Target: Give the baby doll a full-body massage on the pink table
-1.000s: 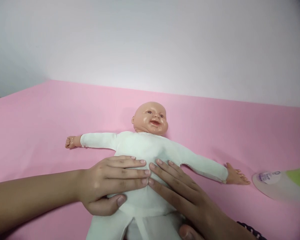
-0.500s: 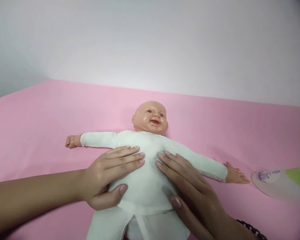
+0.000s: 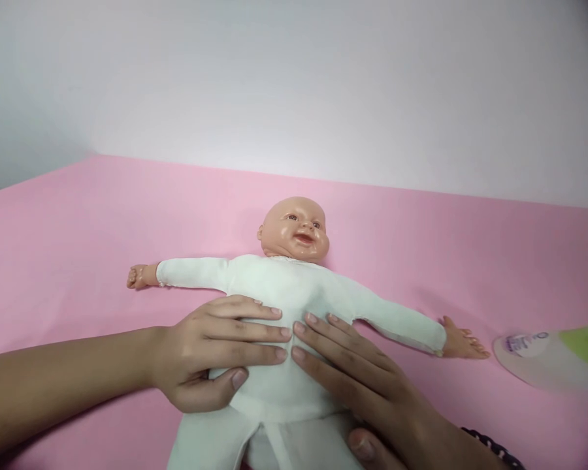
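Observation:
A baby doll point(image 3: 294, 277) with a white cloth body and a bare plastic head lies on its back, arms stretched out to both sides. My left hand point(image 3: 220, 352) rests flat on the left side of its belly, fingers extended and pointing inward. From the right, my right hand point(image 3: 362, 378) lies on the other side of the belly, its fingers stretched out too. The fingertips of both hands nearly meet at the doll's middle. The lower legs are cut off by the bottom edge of the view.
Beneath the doll is a pink table surface point(image 3: 102, 222). A bottle point(image 3: 549, 359) with a white and green label lies at the right edge, close to the doll's open hand. Behind the table rises a pale wall point(image 3: 294, 85).
Both hands have slid down from the doll's chest toward its belly, and their fingertips have come closer together. The doll and the bottle stay in place.

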Available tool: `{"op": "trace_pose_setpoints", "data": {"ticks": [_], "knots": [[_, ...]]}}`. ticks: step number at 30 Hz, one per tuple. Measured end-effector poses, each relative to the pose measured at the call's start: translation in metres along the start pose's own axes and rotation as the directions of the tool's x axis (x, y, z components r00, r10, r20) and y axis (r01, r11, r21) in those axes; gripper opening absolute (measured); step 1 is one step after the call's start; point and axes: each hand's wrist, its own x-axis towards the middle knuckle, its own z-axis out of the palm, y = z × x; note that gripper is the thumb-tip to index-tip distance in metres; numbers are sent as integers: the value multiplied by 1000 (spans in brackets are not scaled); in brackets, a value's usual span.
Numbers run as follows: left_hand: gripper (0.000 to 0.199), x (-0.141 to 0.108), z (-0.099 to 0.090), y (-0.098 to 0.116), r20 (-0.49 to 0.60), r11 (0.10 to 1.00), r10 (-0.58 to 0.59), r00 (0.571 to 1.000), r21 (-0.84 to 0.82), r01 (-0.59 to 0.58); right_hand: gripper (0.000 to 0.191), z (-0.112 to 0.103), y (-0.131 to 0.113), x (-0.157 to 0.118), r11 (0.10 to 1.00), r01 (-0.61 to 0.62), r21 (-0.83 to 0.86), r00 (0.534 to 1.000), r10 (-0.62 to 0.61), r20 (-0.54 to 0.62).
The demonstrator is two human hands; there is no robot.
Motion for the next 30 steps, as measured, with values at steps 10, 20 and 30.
{"op": "trace_pose_setpoints", "data": {"ticks": [10,20,30], "knots": [[60,-5,1,1,93,997,-57,994,56,52,68,8,1,-4,997,-74,21,997,74,8],[66,-9,2,4,129,973,-191,973,154,171,76,10,1,0,985,-172,10,985,172,-14],[74,-12,5,3,65,959,-259,964,139,249,73,10,0,5,980,-190,-64,976,182,-121]]}}
